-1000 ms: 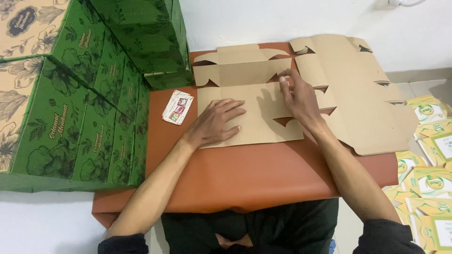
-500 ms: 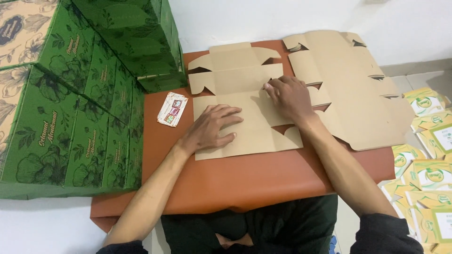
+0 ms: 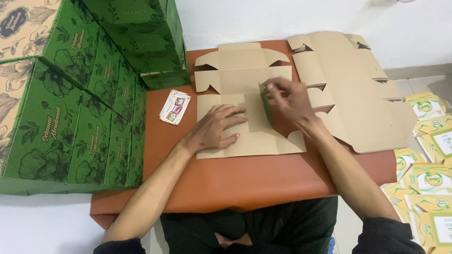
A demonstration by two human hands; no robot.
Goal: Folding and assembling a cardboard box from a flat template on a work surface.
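The right hand point(image 3: 288, 96), a little right of the frame's centre, has its fingers pinched closed on a side flap point(image 3: 266, 109) of the flat cardboard box blank point(image 3: 249, 136). The flap stands up on its edge, so its green printed face shows as a thin strip beside the fingers. The left hand point(image 3: 217, 128) lies open and flat, palm down, on the brown panel of the same blank, just left of the raised flap; it grips nothing, it only presses on the cardboard.

The blank lies in the middle of the frame on a low table with an orange-brown top point(image 3: 245, 181). Its upper part, with notched tabs, reaches to the far edge of the table. To the right of it, touching or partly overlapping, lies a second unfolded blank point(image 3: 362, 103), also brown side up, which hangs over the right edge of the table.

Left of the left hand, a small printed card point(image 3: 174, 107) lies on the table, apart from the blank. In the left and upper left of the frame stand stacked green boxes point(image 3: 94, 103) with a flower pattern. At the right edge of the frame, yellow and green flat packages point(image 3: 426, 174) lie on the floor. At the bottom, the person's dark clothes are visible.
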